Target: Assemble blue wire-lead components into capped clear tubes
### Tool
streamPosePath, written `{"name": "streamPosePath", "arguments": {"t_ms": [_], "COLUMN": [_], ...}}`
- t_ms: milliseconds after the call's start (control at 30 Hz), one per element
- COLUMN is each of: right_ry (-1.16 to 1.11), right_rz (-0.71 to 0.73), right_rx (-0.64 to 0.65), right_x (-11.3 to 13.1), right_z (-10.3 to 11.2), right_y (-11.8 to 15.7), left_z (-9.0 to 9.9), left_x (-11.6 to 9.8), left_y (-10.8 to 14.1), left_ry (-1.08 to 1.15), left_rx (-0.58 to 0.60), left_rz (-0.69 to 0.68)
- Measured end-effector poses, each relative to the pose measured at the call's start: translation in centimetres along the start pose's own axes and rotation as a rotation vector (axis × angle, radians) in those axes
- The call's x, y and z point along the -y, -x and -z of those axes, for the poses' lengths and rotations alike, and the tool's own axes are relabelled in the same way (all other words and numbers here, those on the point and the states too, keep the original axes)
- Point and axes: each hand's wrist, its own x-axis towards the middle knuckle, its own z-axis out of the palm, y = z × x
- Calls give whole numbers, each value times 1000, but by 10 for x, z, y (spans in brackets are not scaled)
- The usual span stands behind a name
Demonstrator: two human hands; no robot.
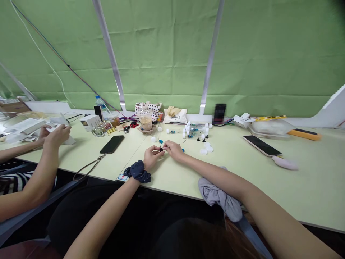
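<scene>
Both my hands meet over the pale tabletop, fingertips almost touching. My left hand (152, 157), with a dark blue scrunchie (138, 171) at its wrist, pinches a small black part (161, 149) with a thin rod standing up from it. The fingers of my right hand (174, 150) are closed at the same spot; whatever else lies between them is too small to make out. Just behind are small blue pieces (160, 141) and a white round cap (153, 139). To the right lie white discs (203, 151), black stemmed pieces (203, 139) and a cluster of clear, blue-and-white tube-like parts (195, 131).
A dark phone (112, 144) with a strap lies left, another phone (262, 145) right. At the back stand a drink cup (146, 124) and a white pouch (175, 116). A grey cloth (219, 198) hangs at the front edge. Another person's hands (56, 135) handle white material at left.
</scene>
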Motion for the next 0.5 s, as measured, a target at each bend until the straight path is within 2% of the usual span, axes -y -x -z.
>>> {"name": "streamPosePath", "arguments": {"t_ms": [167, 267, 500], "right_ry": [-59, -50, -51], "right_rz": [31, 2, -87], "right_rx": [28, 44, -53], "right_x": [-6, -7, -8], "right_z": [-7, -11, -11], "right_y": [-2, -2, -3], "left_z": [0, 1, 0], "left_x": [0, 0, -2], "left_y": [0, 0, -1], "left_ry": [-23, -17, -25], "left_rx": [-6, -21, -41], "left_rz": [-4, -14, -11]}}
